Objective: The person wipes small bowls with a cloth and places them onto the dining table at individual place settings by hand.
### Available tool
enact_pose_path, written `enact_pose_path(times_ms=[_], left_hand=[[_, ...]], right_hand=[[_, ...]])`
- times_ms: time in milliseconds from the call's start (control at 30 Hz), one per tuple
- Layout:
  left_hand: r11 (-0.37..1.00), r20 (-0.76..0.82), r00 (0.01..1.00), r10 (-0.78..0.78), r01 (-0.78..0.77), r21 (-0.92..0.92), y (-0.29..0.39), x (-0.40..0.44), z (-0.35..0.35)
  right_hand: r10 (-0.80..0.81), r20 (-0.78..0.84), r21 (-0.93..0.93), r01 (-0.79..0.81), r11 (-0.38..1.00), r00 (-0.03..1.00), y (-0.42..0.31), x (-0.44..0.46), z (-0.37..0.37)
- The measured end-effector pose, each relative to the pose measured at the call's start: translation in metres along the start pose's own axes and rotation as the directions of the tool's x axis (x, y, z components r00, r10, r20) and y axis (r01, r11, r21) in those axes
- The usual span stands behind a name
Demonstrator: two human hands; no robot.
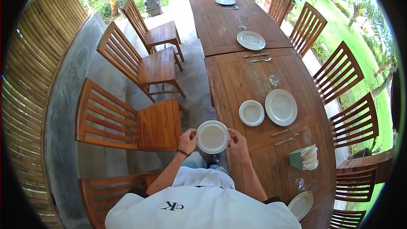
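Observation:
A small white plate (212, 137) with a wide rim is held level in front of my body, beside the table's left edge. My left hand (188, 141) grips its left rim, fingers closed at the edge. On the opposite side, my right hand (238, 145) pinches the right rim. Another small white plate (251, 113) lies on the wooden table (229, 72), close to a large white plate (281, 107). A knife (284, 132) and a fork (287, 139) rest near that large plate, and a clear glass (273, 81) is beyond it.
A green napkin holder (297, 160) with white napkins stands on the table. Farther along are a plate (251, 40), a spoon (261, 60) and another glass (242, 22). Wooden chairs line both sides; one chair (159, 123) is left of my hands. Another plate (300, 206) sits at lower right.

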State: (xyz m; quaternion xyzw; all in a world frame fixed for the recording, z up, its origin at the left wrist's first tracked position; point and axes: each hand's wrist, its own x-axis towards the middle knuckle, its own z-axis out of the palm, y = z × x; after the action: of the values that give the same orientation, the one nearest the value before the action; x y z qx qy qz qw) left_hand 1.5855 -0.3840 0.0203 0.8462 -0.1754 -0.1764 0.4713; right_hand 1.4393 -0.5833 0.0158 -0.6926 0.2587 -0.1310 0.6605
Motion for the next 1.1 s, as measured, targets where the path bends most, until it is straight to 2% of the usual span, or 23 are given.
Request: enact_pose_path(times_ms=[67, 100, 233, 300, 433, 600, 667, 733, 867, 933, 1033, 1100], left_hand=[[0.999, -0.03, 0.998, 0.047, -0.047, -0.027, 0.014, 0.028, -0.001], [0.998, -0.001, 1.0, -0.013, 0.013, -0.054, 0.032, 0.036, -0.004], [0.998, 0.033, 0.998, 0.06, -0.059, -0.032, 0.017, 0.079, 0.01], [0.998, 0.081, 0.997, 0.0, 0.005, -0.06, 0.01, 0.103, 0.015], [0.999, 0.179, 0.984, -0.007, 0.015, -0.047, 0.004, 0.17, 0.015], [0.984, 0.21, 0.963, 0.169, -0.178, 0.027, 0.02, 0.275, -0.009], [0.98, 0.209, 0.959, 0.191, -0.197, 0.008, 0.025, 0.313, -0.018], [0.98, 0.218, 0.956, 0.197, -0.2, -0.008, 0.028, 0.343, -0.023], [0.965, 0.268, 0.936, 0.23, -0.255, 0.062, 0.032, 0.396, -0.024], [0.961, 0.276, 0.93, 0.242, -0.27, 0.067, 0.033, 0.417, -0.017], [0.959, 0.342, 0.914, 0.219, -0.267, 0.1, 0.03, 0.438, -0.006], [0.96, 0.369, 0.908, 0.2, -0.257, 0.113, 0.04, 0.457, 0.003]], right_hand=[[-0.035, -0.021, -0.05, 0.034, 0.998, 0.999, -0.008, 0.022, -0.003], [-0.02, -0.03, -0.018, 0.019, 1.0, 0.999, -0.012, 0.029, -0.004], [0.031, -0.051, 0.056, -0.028, 0.998, 0.998, -0.011, 0.06, -0.006], [0.067, -0.084, 0.07, -0.061, 0.996, 0.994, -0.01, 0.076, -0.004], [0.165, -0.106, 0.073, -0.158, 0.985, 0.981, -0.013, 0.119, 0.005], [0.196, -0.204, 0.09, -0.181, 0.979, 0.959, -0.024, 0.194, 0.035], [0.203, -0.236, 0.117, -0.179, 0.977, 0.95, -0.032, 0.23, 0.048], [0.168, -0.271, 0.043, -0.163, 0.986, 0.948, -0.039, 0.253, 0.059], [0.199, -0.34, 0.027, -0.202, 0.979, 0.919, -0.045, 0.289, 0.071], [0.158, -0.321, -0.047, -0.182, 0.982, 0.934, -0.034, 0.303, 0.072], [0.217, -0.344, 0.011, -0.227, 0.974, 0.914, -0.035, 0.323, 0.065], [0.197, -0.375, -0.005, -0.214, 0.977, 0.906, -0.035, 0.342, 0.053]])
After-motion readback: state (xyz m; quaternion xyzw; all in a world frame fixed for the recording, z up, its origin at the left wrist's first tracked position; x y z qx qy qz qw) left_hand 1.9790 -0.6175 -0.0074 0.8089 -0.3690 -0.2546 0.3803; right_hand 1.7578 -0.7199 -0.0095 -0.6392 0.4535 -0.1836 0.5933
